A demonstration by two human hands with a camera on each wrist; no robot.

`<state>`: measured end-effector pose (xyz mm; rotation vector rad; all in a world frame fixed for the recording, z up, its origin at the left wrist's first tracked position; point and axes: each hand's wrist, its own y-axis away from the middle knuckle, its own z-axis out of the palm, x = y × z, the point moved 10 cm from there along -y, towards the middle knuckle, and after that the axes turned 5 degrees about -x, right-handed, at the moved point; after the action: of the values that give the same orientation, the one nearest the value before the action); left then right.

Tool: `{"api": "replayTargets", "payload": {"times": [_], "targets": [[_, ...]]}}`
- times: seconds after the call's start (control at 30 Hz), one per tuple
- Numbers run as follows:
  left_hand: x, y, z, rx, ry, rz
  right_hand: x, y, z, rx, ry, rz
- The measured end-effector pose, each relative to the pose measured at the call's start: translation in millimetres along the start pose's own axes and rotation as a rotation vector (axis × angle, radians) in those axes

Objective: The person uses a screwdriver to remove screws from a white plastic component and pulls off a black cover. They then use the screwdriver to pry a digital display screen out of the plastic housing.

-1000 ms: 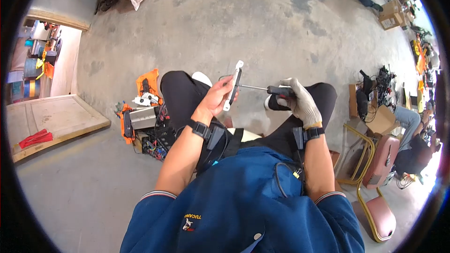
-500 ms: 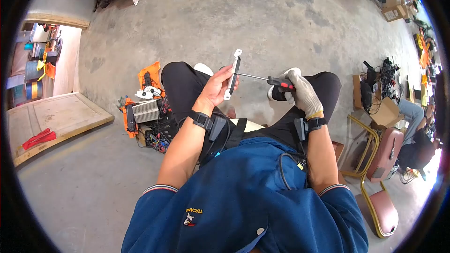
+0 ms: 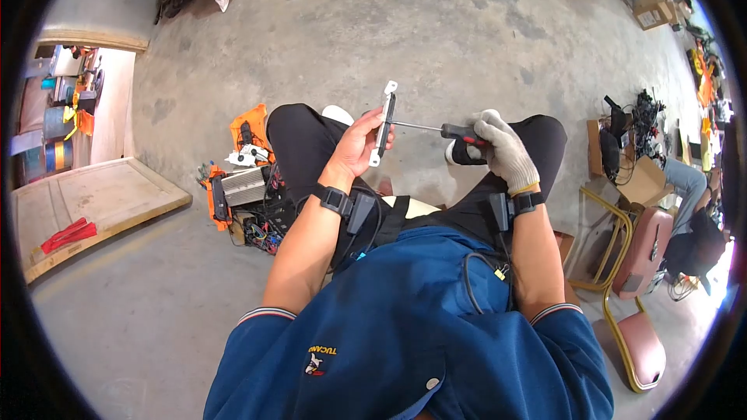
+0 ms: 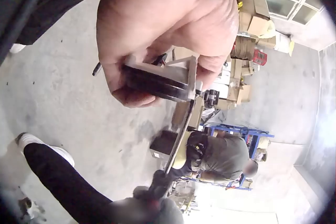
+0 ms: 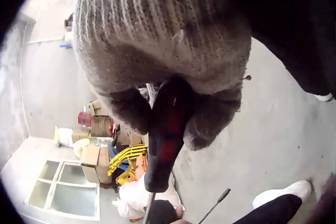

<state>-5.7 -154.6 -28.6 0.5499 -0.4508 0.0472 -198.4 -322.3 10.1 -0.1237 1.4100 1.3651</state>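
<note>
My bare left hand (image 3: 357,145) grips a narrow white and black part (image 3: 387,120) that stands lengthwise between thumb and fingers. In the left wrist view, the part (image 4: 157,79) shows a white edge and dark layers under the left hand (image 4: 163,29). A gloved right hand (image 3: 504,152) holds the black and red handle of a screwdriver (image 3: 463,134). Its shaft reaches left to the part's side; whether the tip sits in a screw cannot be told. The right wrist view shows the glove (image 5: 163,40) with fingers around the screwdriver handle (image 5: 170,134).
Beside the left knee lies a heap of electronics (image 3: 245,187) with orange pieces. A wooden panel (image 3: 109,202) with red cloth is at the left. Pink chairs (image 3: 646,253) and an open carton (image 3: 642,183) stand at the right. Another person (image 4: 226,153) is in the background.
Both hands with the part and screwdriver have moved slightly up in the head view since the first frame. Over the last half second, the gloved fingers have shifted on the handle.
</note>
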Motion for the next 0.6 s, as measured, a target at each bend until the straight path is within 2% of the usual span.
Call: {"api": "replayTargets", "payload": {"times": [0.07, 0.13, 0.23, 0.3, 0.33, 0.4, 0.43, 0.53, 0.6], "targets": [[0.7, -1.1, -0.9, 0.002, -0.011, 0.002, -16.5, 2.1, 4.4, -0.039, -0.183, -0.177], [0.2, -1.4, -0.2, 0.007, 0.005, -0.014, -28.3, 10.5, 13.3, -0.039, -0.214, -0.207], [1.7, 0.7, -0.1, 0.041, -0.01, -0.001, -24.6, 11.6, 18.2, -0.059, -0.28, -0.093], [1.6, 0.3, -2.2, 0.035, -0.005, -0.004, -3.7, 9.8, 14.1, -0.128, 0.101, 0.157], [0.9, -0.5, -2.6, 0.025, 0.001, -0.005, -0.2, 7.7, 13.9, -0.127, 0.099, 0.158], [0.0, -0.8, -3.7, 0.021, -0.008, -0.003, -9.8, 1.1, 7.5, -0.045, -0.169, -0.054], [0.5, -1.7, -2.9, 0.015, -0.017, 0.001, -15.4, 1.3, 7.4, -0.055, -0.186, -0.125], [0.1, -2.7, -1.7, -0.01, 0.022, -0.005, -28.1, 8.3, 13.9, -0.063, -0.211, -0.235], [-0.1, -2.6, -2.0, -0.015, 0.033, -0.005, -29.5, 13.6, 21.7, -0.098, -0.218, -0.186]]}}
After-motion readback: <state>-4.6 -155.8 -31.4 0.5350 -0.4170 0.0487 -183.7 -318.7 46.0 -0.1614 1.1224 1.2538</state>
